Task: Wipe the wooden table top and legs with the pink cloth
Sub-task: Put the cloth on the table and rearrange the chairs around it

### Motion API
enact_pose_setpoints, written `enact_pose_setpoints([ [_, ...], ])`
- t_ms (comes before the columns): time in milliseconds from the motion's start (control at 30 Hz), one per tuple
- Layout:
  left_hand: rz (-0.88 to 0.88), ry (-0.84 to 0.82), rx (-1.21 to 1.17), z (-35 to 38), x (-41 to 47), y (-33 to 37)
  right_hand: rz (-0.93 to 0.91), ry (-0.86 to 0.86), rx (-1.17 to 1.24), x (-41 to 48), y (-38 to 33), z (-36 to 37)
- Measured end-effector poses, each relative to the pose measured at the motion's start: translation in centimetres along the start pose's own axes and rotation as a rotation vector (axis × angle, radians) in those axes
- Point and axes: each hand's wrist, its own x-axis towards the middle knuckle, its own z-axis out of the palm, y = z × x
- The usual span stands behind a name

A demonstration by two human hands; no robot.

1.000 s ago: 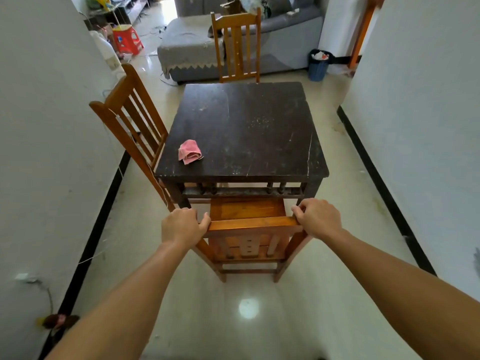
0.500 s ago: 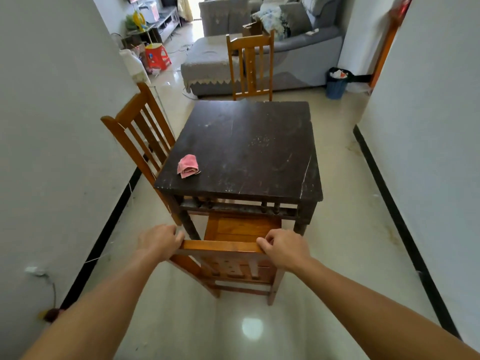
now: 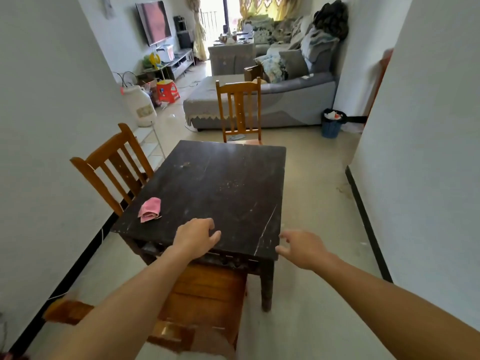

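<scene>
- Nothing looks wiped yet: pink cloth (image 3: 150, 209) lies bunched on the wooden table (image 3: 220, 183), ten o'clock from the left hand (image 3: 194, 235).
- Both hands loose-fingered, empty; right hand (image 3: 301, 249) at three o'clock, by the corner.
- Top and legs remain.

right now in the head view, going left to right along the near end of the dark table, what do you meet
orange wooden slatted chair → crumpled pink cloth → left hand → right hand
</scene>
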Motion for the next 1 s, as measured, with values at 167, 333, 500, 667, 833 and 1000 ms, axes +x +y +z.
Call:
enact_pose_setpoints([
  [167, 0.118, 0.053, 0.031, -0.3, 10.8, 7.8, -0.056, 0.086, -0.169, 7.8, 7.9, -5.6],
  [333, 0.218, 0.079, -0.03, -0.9, 24.1, 14.8, -0.057, 0.142, -0.233, 17.9, 15.2, -11.6],
  [500, 0.291, 0.089, -0.037, -4.0, 36.2, 21.3, -0.017, 0.166, -0.231, 27.4, 21.1, -18.4],
  [667, 0.324, 0.121, -0.031, -6.0, 47.5, 26.9, -0.036, 0.21, -0.249, 36.9, 26.9, -23.7],
  [833, 0.292, 0.176, 0.0, -6.1, 60.0, 31.8, -0.101, 0.232, -0.262, 49.2, 33.9, -27.9],
  [1000, 0.182, 0.208, -0.003, -6.7, 71.5, 36.8, -0.191, 0.203, -0.301, 60.9, 40.3, -33.2],
])
